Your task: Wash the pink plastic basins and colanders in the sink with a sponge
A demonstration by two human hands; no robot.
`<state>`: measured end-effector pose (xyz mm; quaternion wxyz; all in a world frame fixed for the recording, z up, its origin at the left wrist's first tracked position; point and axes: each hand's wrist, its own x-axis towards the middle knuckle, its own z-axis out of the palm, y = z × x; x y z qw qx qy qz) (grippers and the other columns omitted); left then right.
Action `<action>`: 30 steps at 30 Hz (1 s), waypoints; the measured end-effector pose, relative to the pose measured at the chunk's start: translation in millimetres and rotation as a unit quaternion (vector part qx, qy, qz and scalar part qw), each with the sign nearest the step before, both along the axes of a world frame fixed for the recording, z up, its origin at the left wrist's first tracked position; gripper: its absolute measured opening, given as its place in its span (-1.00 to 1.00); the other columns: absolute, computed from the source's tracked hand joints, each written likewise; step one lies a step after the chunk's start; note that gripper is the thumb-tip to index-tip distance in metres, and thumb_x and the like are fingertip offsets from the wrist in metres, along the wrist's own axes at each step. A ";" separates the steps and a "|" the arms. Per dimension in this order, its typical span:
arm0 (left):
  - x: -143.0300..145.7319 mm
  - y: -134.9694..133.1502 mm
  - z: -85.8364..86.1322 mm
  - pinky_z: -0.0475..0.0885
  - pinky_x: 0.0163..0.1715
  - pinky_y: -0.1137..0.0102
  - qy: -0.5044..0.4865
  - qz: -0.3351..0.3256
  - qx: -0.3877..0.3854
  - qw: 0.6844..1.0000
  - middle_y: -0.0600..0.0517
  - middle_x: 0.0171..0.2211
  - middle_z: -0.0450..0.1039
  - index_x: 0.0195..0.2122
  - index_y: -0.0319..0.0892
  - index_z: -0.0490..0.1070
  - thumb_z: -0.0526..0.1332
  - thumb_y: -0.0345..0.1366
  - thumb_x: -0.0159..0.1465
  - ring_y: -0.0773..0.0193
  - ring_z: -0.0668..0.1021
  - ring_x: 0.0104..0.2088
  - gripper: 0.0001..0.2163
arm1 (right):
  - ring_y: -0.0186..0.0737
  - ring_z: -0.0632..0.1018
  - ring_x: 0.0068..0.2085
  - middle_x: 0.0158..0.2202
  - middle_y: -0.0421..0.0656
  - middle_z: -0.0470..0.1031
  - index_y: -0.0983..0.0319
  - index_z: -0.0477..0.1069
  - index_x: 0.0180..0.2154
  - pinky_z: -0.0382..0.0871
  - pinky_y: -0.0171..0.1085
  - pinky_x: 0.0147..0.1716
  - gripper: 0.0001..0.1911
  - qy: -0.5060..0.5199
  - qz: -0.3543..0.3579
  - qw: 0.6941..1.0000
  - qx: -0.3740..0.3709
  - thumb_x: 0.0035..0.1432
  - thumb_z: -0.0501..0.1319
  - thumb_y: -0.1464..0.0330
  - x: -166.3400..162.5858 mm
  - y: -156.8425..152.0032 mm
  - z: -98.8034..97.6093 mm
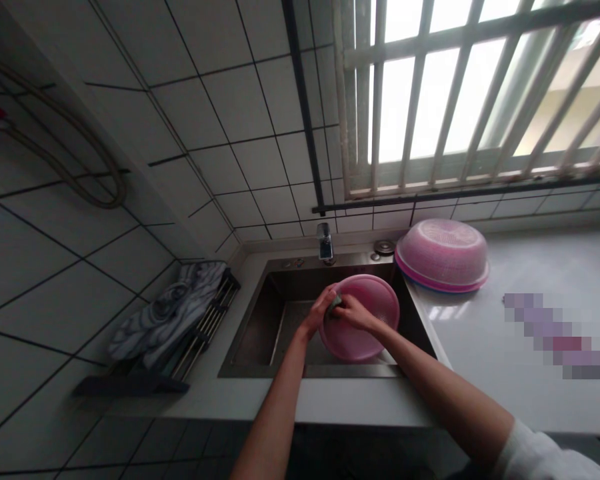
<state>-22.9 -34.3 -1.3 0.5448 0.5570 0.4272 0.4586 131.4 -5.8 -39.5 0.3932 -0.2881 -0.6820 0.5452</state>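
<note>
A pink plastic bowl (365, 320) is tilted over the steel sink (260, 333). My left hand (320, 312) grips the bowl's left rim. My right hand (353, 312) is closed on a dark scrubbing pad (336, 303) pressed against the bowl's inner side near that rim. The two hands touch or nearly touch each other above the sink basin.
A tap (325, 241) stands behind the sink. An upturned pink colander on a basin (443, 257) rests on the white counter (505, 373) to the right. A patterned cloth (173, 310) lies over a rack (205, 330) on the left. Tiled walls and a barred window (470, 93) rise behind.
</note>
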 end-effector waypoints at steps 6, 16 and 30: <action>1.7 1.0 -2.5 0.14 0.33 0.13 -0.011 -0.004 -0.006 1.000 -0.07 0.25 0.40 0.21 -0.09 0.41 0.21 0.11 0.30 -0.01 0.37 0.28 -0.45 | -0.21 0.48 -0.34 -0.35 -0.15 0.53 0.27 0.47 -0.31 0.37 -0.29 -0.33 -0.80 0.033 -0.093 0.995 -0.012 0.09 0.17 0.28 1.6 6.5 -1.6; 2.1 0.6 -1.3 0.15 0.32 0.15 0.005 -0.005 0.010 1.000 -0.08 0.23 0.41 0.21 -0.11 0.39 0.19 0.08 0.33 0.01 0.38 0.26 -0.47 | -0.17 0.50 -0.28 -0.29 -0.11 0.55 0.28 0.49 -0.23 0.40 -0.26 -0.28 -0.74 0.036 -0.156 0.987 -0.026 0.11 0.18 0.26 6.4 11.5 -3.1; 3.1 -2.0 2.8 0.19 0.30 0.14 0.011 -0.002 0.006 1.000 -0.09 0.21 0.43 0.21 -0.11 0.39 0.19 0.11 0.31 -0.02 0.40 0.24 -0.45 | -0.19 0.49 -0.31 -0.32 -0.11 0.55 0.27 0.49 -0.28 0.38 -0.27 -0.30 -0.77 0.030 -0.089 0.996 -0.013 0.13 0.18 0.27 3.9 7.6 -2.1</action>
